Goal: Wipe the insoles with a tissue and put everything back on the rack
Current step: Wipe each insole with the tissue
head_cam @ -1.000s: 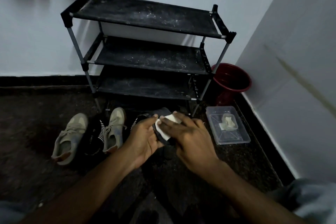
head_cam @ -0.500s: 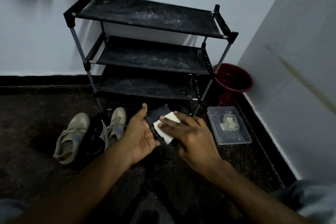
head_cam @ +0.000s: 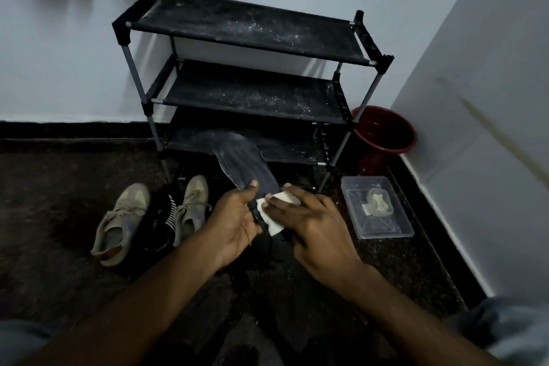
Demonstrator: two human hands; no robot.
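My left hand grips a dark insole near its middle, thumb on top, and its rounded end points up toward the rack. My right hand presses a white tissue flat against the insole's lower part with straight fingers. A black three-shelf rack stands against the wall with dusty bare shelves. Two beige sneakers lie on the floor at the left, with a black striped item between them.
A clear plastic box with a small pale object inside lies on the floor at the right. A red bucket stands in the corner behind it. White walls close off the back and right side. The floor is dark stone.
The insole has been lifted and turned so that its rounded end now sticks up in front of the lowest shelf. The tissue has slid down toward its lower part.
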